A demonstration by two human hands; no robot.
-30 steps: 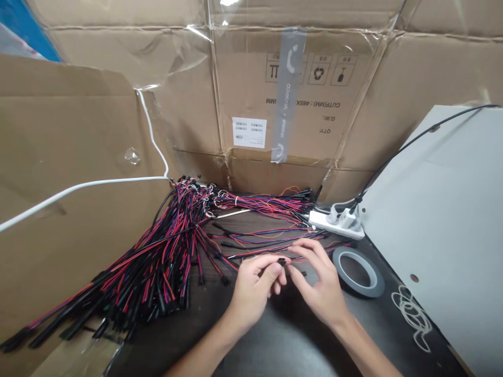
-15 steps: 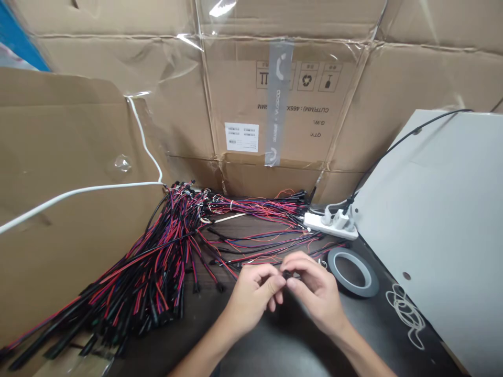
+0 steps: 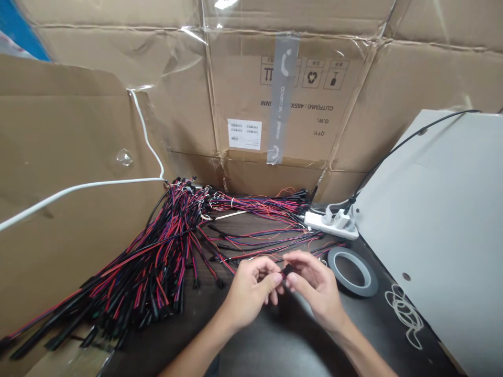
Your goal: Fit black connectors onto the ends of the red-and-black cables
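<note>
My left hand (image 3: 253, 288) is closed in a pinch at the middle of the table, at the reddish side of a small black connector (image 3: 288, 269). My right hand (image 3: 314, 283) faces it, thumb and forefinger closed on the connector's black body. Fingertips cover much of the piece, so its exact shape is hard to make out. Just beyond the hands, several loose red and black wires (image 3: 259, 242) lie across the table. A large heap of red, blue and black cables (image 3: 157, 256) with black ends spreads to the left.
A tied cable bundle (image 3: 259, 205) lies along the back cardboard wall (image 3: 188, 115). To the right are a white power strip (image 3: 330, 225) with plugs, a roll of grey tape (image 3: 371, 280) and a coiled pale cord (image 3: 406, 317). A white panel (image 3: 444, 220) bounds the right side.
My fingertips have drawn slightly apart, and more of the black connector shows between them, with a reddish part at its left. The camera view has shifted a little.
</note>
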